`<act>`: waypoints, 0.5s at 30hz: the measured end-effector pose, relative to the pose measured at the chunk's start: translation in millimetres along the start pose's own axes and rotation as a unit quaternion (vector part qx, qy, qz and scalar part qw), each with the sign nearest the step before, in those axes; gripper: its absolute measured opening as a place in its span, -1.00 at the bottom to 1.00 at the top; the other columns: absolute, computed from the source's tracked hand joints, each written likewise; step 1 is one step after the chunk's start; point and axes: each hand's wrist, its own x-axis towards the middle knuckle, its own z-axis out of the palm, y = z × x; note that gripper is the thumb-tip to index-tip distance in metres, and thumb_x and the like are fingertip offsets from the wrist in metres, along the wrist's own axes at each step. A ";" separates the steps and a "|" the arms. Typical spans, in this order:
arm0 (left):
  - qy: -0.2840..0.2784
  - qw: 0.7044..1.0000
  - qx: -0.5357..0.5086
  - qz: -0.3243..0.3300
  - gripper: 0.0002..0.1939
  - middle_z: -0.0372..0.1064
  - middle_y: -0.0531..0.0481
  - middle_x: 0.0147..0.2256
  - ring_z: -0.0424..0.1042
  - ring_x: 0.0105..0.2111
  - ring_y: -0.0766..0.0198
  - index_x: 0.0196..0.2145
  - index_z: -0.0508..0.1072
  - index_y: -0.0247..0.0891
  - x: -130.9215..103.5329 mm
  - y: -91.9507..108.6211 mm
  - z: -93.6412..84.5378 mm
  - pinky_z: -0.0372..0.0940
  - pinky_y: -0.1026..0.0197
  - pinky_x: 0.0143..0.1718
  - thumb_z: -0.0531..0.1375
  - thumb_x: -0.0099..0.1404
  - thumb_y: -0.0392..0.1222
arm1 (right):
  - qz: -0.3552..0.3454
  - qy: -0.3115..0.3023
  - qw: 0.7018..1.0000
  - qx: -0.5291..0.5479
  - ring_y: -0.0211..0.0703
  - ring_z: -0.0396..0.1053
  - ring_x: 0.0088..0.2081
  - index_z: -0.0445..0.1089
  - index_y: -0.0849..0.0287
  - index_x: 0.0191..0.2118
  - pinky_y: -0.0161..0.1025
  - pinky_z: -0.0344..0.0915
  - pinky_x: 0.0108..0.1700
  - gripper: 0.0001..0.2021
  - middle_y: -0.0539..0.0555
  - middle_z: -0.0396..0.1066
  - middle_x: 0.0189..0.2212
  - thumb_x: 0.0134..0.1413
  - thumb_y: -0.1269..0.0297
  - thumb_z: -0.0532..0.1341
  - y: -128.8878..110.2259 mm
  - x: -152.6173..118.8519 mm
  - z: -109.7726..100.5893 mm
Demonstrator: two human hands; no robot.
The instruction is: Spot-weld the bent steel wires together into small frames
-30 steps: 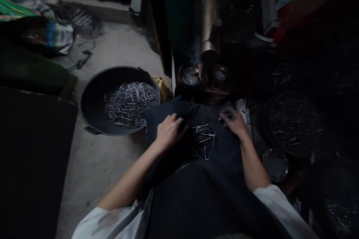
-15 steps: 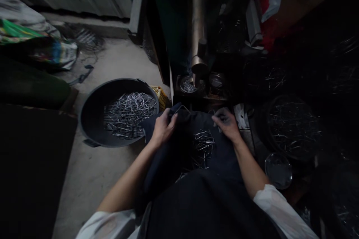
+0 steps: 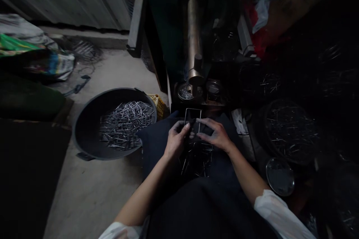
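While the left hand (image 3: 176,140) pinches one leg of a thin, silvery, U-shaped metal wire (image 3: 193,109) between thumb and fingers, the right hand (image 3: 217,134) reaches the other leg, its thumb and forefinger spread apart; whether it grips, I cannot tell. The wire's crossbar points away from the body, just beyond a loose pile of bent silvery wires (image 3: 196,160) on dark navy cloth (image 3: 155,130). On the left, a round dark-grey basin (image 3: 86,127) holds another heap of silvery wires (image 3: 127,125).

Grey concrete floor (image 3: 92,194): tangled wire (image 3: 85,51) lying on it. Dark lap cloth (image 3: 153,134): loose bent wires (image 3: 196,160) heaped.
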 end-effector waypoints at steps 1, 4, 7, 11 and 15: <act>0.003 1.000 0.002 -0.006 -0.55 0.44 0.04 -0.48 0.44 -0.52 0.37 -0.18 0.46 -0.30 -0.3 0.9 -0.1 0.33 0.38 -0.46 0.41 0.15 0.09 | -0.006 -0.001 1.000 -0.003 -0.08 0.46 0.07 0.34 -0.02 0.25 -0.13 0.38 0.14 -0.45 0.11 0.47 0.06 0.15 0.23 0.38 0.2 0.5 0.2; 0.003 0.999 0.012 -0.032 -0.46 0.46 0.00 -0.49 0.44 -0.53 0.36 -0.08 0.51 -0.33 -1.2 3.3 -0.6 0.31 0.38 -0.48 0.36 0.18 0.17 | -0.025 -0.006 0.999 -0.025 -0.08 0.44 0.10 0.31 -0.02 0.28 -0.11 0.38 0.17 -0.44 0.12 0.46 0.09 0.18 0.24 0.36 2.4 3.6 0.7; 0.009 0.999 0.015 -0.032 -0.42 0.42 0.02 -0.53 0.38 -0.59 0.39 -0.06 0.53 -0.37 -0.6 2.3 -1.9 0.27 0.39 -0.52 0.36 0.17 0.18 | -0.049 -0.014 0.997 -0.054 -0.07 0.43 0.11 0.27 -0.03 0.31 -0.09 0.37 0.18 -0.43 0.13 0.45 0.10 0.21 0.25 0.33 6.0 7.2 0.6; 0.022 0.999 0.019 -0.022 -0.39 0.44 0.01 -0.53 0.40 -0.58 0.37 -0.03 0.53 -0.38 0.9 -3.1 -3.4 0.28 0.38 -0.52 0.38 0.14 0.17 | -0.064 -0.018 0.996 -0.059 -0.07 0.43 0.11 0.25 -0.03 0.33 -0.08 0.39 0.18 -0.43 0.14 0.45 0.11 0.23 0.24 0.31 6.3 8.8 0.0; 0.028 0.999 0.016 -0.017 -0.41 0.45 0.00 -0.52 0.43 -0.57 0.34 -0.06 0.52 -0.36 -0.2 -4.2 -0.2 0.30 0.35 -0.51 0.37 0.14 0.18 | -0.060 -0.019 0.997 -0.050 -0.08 0.44 0.10 0.27 -0.02 0.32 -0.10 0.40 0.16 -0.44 0.14 0.46 0.10 0.24 0.23 0.31 4.3 8.0 -0.2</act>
